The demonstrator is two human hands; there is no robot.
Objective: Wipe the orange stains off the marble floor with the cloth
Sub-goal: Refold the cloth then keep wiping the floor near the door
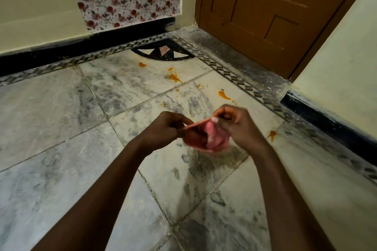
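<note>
Head view showed both hands, left (pixel 163 130) and right (pixel 238 126), each grip pinching an edge of the cloth (pixel 206 138) above the floor (pixel 61 128); stains (pixel 223 94) lay beyond, near the border.

Both hands (pixel 204 128) pinch pink cloth (pixel 206 136) above stained marble floor (pixel 61 118).

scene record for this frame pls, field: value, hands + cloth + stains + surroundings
left hand: pinches the cloth's left edge
right hand: grips the cloth's right side
cloth: pink, bunched, held above the floor between both hands
orange stains: several visible on the marble floor, beyond and right of the hands
wiping: cloth not on the floor
door: brown wood, closed, far right corner
</note>
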